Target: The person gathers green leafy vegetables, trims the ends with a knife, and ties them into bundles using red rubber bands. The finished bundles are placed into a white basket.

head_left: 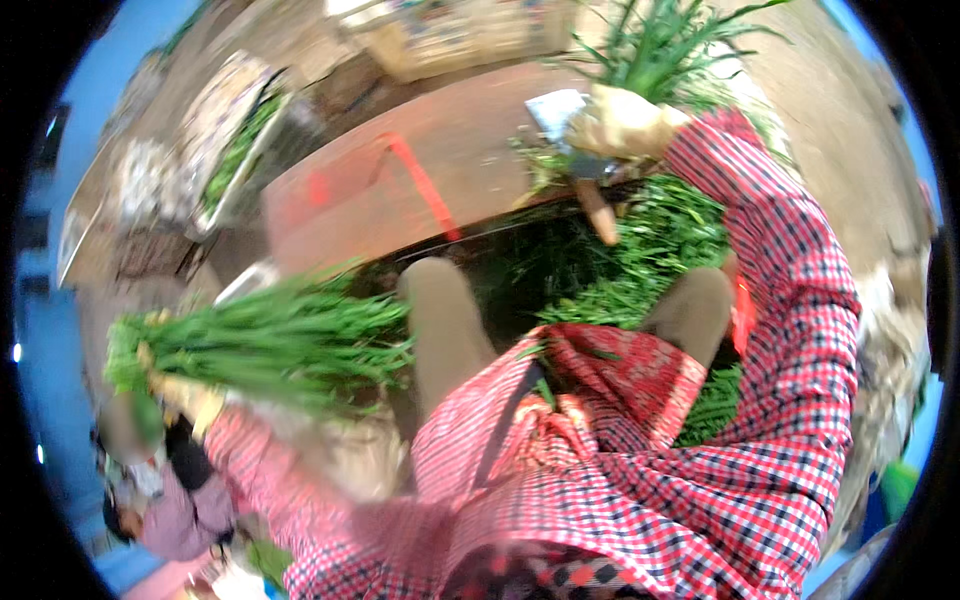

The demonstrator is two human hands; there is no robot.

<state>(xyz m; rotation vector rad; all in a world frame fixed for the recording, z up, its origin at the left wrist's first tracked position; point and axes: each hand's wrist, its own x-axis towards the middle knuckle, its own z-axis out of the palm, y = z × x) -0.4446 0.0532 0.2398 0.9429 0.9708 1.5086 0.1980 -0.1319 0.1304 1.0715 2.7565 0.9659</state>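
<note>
On the left, my left hand [184, 394], in a pale glove, grips a thick bunch of long green leafy stems [277, 337]. The bunch is blurred and lies sideways, its leaf ends towards my left knee. At the right end of a reddish-brown board [480, 135], my right hand [619, 124], gloved too, is over a bladed tool with a wooden handle [596, 214]. A flat bluish-white piece [555, 112] shows beside its fingers. Just beyond it stand upright green leaves [652, 56]. Blur hides whether the right hand grips anything.
Loose cut greens [645, 262] are heaped between and beside my knees. A red strap [420, 184] crosses the board. A container with greens [247, 157] stands at the left, and a pale crate [480, 34] beyond the board. Another person [180, 502] is at the lower left.
</note>
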